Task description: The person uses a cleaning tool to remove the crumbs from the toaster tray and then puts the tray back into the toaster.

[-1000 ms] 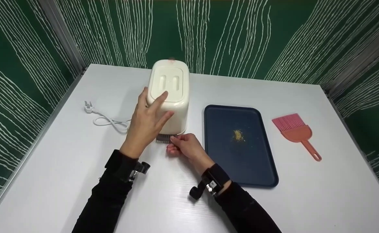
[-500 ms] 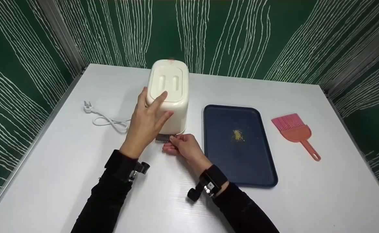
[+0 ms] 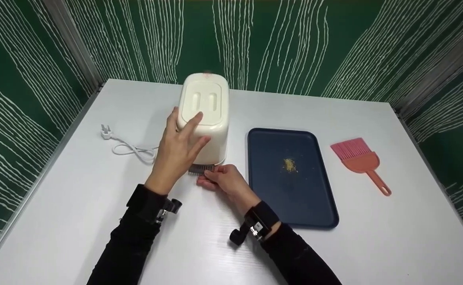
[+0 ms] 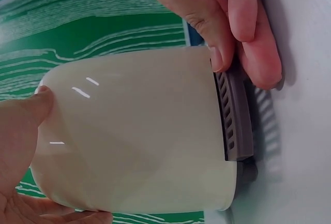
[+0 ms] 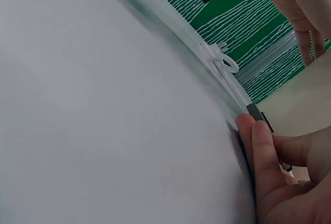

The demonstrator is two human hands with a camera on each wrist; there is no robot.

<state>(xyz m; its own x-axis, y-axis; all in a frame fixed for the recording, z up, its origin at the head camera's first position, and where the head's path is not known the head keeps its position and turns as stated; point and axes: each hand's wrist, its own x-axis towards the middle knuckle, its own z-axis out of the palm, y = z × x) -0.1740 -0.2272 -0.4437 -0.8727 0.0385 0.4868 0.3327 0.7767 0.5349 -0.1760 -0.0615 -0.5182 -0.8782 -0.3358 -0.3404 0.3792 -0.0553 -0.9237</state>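
A cream toaster (image 3: 204, 118) stands upright on the white table (image 3: 77, 198). My left hand (image 3: 178, 148) grips its near left side, with fingers over the top edge. A grey slotted crumb tray (image 3: 200, 169) juts from the toaster's base (image 4: 235, 125). My right hand (image 3: 219, 180) pinches that tray at its front edge, fingers curled round it (image 4: 227, 38). In the right wrist view my fingers (image 5: 269, 167) lie on the dark tray edge (image 5: 256, 114) close to the table top.
A dark blue tray (image 3: 291, 174) with a small heap of yellow crumbs (image 3: 290, 165) lies right of the toaster. A pink brush (image 3: 360, 160) lies further right. The toaster's white cord and plug (image 3: 124, 144) trail to the left. Green patterned walls enclose the table.
My right hand has shifted slightly left along the grey crumb tray. The toaster and my left hand have barely moved.
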